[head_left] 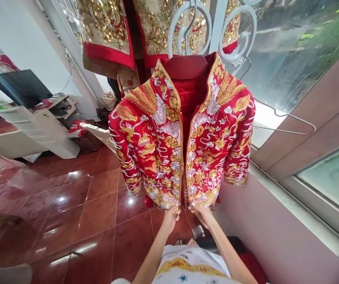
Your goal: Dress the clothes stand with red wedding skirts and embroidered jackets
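Note:
A red jacket [160, 146] thick with gold and silver embroidery hangs in front of me on a red hanger [187, 65], its front open down the middle. My left hand [171, 217] is closed on the bottom hem of the left front panel. My right hand [201, 213] grips the hem of the right front panel beside it. Both arms reach up from below, the hands a short gap apart.
More gold and red garments [107, 27] hang above and behind. A white scrolled rack [234, 31] holds the hangers. A window and pink sill [290, 197] run along the right. A white desk with a dark monitor [21, 86] stands at left on glossy red tiles [77, 205].

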`<state>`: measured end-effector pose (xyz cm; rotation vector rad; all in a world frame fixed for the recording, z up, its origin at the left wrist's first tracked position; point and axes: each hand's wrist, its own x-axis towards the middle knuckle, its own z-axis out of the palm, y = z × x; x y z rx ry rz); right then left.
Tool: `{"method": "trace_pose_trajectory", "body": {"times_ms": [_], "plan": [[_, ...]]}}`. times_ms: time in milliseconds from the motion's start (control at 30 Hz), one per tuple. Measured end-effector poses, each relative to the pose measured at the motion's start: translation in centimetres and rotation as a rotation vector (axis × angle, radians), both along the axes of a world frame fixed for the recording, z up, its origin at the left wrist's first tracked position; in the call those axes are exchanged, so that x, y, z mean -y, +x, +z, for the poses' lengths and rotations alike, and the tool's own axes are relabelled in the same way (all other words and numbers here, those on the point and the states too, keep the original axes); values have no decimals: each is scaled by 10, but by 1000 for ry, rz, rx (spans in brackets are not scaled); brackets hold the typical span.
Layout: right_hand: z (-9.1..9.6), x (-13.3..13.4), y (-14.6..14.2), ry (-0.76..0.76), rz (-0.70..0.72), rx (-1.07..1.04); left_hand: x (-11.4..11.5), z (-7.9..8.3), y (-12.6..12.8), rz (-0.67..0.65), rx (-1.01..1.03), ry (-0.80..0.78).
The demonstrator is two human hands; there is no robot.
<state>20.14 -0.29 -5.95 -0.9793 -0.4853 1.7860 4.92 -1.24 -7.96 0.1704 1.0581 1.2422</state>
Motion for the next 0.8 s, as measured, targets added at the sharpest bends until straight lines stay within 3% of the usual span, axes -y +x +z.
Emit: {"method": "trace_pose_trajectory", "body": {"times_ms": [167,333,467,800], "plan": [[4,1,-12,-13,-136,47,8,20,14,-75,32,76],[4,2,-15,-66,-206,44,10,31,25,9,-8,12],[-2,6,-18,-85,-250,-22,5,35,34,80,32,11],[4,9,-21,-149,-262,-147,3,35,37,12,117,33]]}}
